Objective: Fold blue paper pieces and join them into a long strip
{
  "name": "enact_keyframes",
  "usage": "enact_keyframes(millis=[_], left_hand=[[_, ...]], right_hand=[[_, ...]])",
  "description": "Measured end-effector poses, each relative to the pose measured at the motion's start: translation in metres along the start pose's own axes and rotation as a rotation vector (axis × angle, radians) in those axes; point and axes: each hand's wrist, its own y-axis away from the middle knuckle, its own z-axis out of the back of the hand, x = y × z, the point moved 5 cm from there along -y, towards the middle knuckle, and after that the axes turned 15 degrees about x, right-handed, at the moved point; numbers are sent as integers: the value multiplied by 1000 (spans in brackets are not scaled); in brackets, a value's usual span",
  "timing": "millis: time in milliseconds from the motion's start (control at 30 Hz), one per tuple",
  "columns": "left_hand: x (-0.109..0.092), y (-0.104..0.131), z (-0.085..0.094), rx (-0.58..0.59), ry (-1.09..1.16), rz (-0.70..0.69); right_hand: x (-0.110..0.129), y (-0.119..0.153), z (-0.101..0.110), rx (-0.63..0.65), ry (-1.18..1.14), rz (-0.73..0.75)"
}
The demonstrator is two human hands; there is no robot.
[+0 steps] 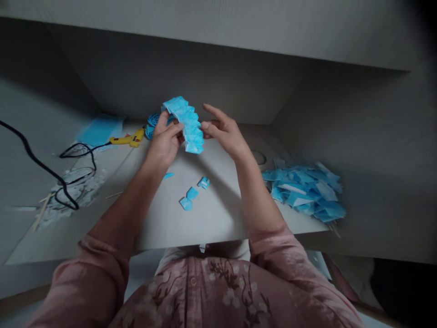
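Note:
My left hand (166, 139) is closed on a curved strip of overlapping folded blue pieces (191, 125), thumb on the near face and fingers behind. The strip is lifted above the table, its scalloped edge toward the right. My right hand (221, 130) is at that edge; its thumb tip is beside or touching the strip, and its index finger stretches away from it. On the table below lie several small folded blue pieces (192, 193). Behind my left hand, a rolled blue rosette (153, 120) partly shows.
A yellow glue gun (128, 138) with a black cord (34, 152) lies at the left, by a flat blue sheet (100, 127) and whitish scraps (73, 196). At the right is a heap of blue pieces (305, 191). Grey panels enclose the table, with an overhang (218, 25) above.

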Motion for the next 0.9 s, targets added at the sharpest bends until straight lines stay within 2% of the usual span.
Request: enact_keyframes(millis=[200,433,667,800,900], left_hand=[[-2,2,-8,-35,40,52],[1,5,-16,56,-3,138],[2,4,-8,53,-105,99],[2,4,-11,100,-128,87],[2,6,-14,91,-90,89]], right_hand=[[-4,-4,-4,-5,-6,17],[-6,-5,2,-51,26,24],[2,-2,0,-37,36,20],[3,-2,-3,-37,78,5],[0,-4,-5,-31,90,-3]])
